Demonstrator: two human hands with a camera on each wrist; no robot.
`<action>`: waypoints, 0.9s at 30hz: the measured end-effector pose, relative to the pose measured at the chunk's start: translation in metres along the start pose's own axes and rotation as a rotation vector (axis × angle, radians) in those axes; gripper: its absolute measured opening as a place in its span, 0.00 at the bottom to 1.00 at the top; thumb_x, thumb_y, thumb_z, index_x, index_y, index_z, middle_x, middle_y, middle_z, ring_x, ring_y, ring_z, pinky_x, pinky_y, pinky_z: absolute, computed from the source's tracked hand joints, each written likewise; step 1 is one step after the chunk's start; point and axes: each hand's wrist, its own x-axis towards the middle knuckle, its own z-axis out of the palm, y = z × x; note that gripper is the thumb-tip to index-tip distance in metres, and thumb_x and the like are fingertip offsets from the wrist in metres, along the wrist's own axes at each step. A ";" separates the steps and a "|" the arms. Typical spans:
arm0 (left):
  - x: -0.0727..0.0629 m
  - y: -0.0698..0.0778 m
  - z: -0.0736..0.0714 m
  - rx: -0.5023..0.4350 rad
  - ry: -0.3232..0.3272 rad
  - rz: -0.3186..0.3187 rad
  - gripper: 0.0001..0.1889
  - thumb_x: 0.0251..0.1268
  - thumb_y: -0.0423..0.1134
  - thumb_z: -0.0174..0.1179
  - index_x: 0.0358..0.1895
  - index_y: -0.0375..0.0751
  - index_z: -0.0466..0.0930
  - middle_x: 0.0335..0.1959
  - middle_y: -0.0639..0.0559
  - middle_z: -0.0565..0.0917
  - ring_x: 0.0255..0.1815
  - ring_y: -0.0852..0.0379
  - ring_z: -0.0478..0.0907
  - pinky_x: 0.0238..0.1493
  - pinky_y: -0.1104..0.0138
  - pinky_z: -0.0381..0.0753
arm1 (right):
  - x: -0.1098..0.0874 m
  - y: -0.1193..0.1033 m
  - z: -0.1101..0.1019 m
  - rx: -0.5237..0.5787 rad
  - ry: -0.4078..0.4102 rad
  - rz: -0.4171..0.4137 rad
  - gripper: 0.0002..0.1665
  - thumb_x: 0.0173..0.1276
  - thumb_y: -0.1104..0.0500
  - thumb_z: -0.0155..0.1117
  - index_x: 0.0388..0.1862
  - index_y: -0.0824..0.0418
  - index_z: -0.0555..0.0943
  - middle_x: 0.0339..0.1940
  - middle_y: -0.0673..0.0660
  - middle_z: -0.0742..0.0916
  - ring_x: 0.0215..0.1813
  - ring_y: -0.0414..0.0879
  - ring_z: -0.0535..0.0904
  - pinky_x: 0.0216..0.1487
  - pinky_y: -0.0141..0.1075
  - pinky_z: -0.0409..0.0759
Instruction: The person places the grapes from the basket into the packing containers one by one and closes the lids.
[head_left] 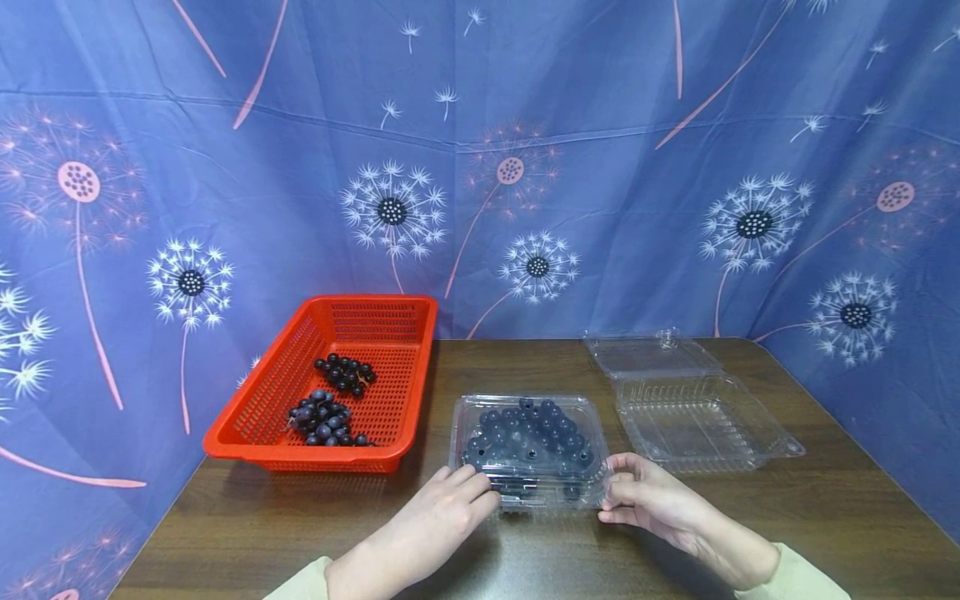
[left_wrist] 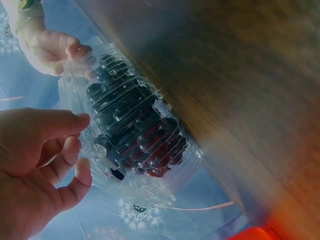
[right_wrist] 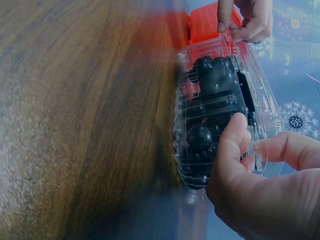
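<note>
A clear plastic clamshell box [head_left: 517,498] stands on the table with its lid lying over dark grapes [head_left: 528,433], which show through the plastic. Whether the lid is latched I cannot tell. My left hand [head_left: 447,510] holds the box's front left corner, its thumb and curled fingers at the rim in the right wrist view. At the front right corner, my right hand [head_left: 654,502] pinches the rim between thumb and fingers. Both hands [left_wrist: 35,165] show close to the lid's edge in the left wrist view.
Left of the box, a red plastic basket [head_left: 408,400] holds two bunches of dark grapes [head_left: 326,419]. A second clear clamshell box [head_left: 697,417] lies with its lid open at the right. Behind the wooden table [head_left: 255,517] hangs a blue dandelion-print cloth [head_left: 480,100].
</note>
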 end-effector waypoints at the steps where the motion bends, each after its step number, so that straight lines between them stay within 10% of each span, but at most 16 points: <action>1: 0.000 0.000 0.000 0.000 0.001 0.001 0.06 0.53 0.40 0.56 0.36 0.52 0.77 0.34 0.61 0.76 0.36 0.62 0.71 0.30 0.69 0.67 | 0.000 0.000 0.000 0.001 0.001 0.000 0.38 0.55 0.69 0.52 0.59 0.73 0.44 0.31 0.52 0.77 0.35 0.42 0.78 0.47 0.39 0.80; 13: -0.003 -0.003 -0.004 -0.002 0.055 -0.014 0.09 0.51 0.36 0.57 0.38 0.48 0.78 0.35 0.59 0.75 0.36 0.59 0.71 0.32 0.69 0.67 | -0.001 -0.001 0.005 0.000 0.038 0.000 0.44 0.55 0.69 0.51 0.63 0.77 0.39 0.29 0.52 0.77 0.38 0.46 0.79 0.47 0.37 0.80; 27: -0.017 -0.008 -0.017 -0.064 0.127 -0.232 0.13 0.41 0.35 0.68 0.32 0.47 0.75 0.29 0.59 0.74 0.32 0.58 0.71 0.32 0.66 0.70 | -0.002 -0.001 0.006 -0.004 0.043 0.005 0.46 0.57 0.69 0.51 0.66 0.78 0.36 0.28 0.52 0.76 0.39 0.46 0.78 0.49 0.38 0.79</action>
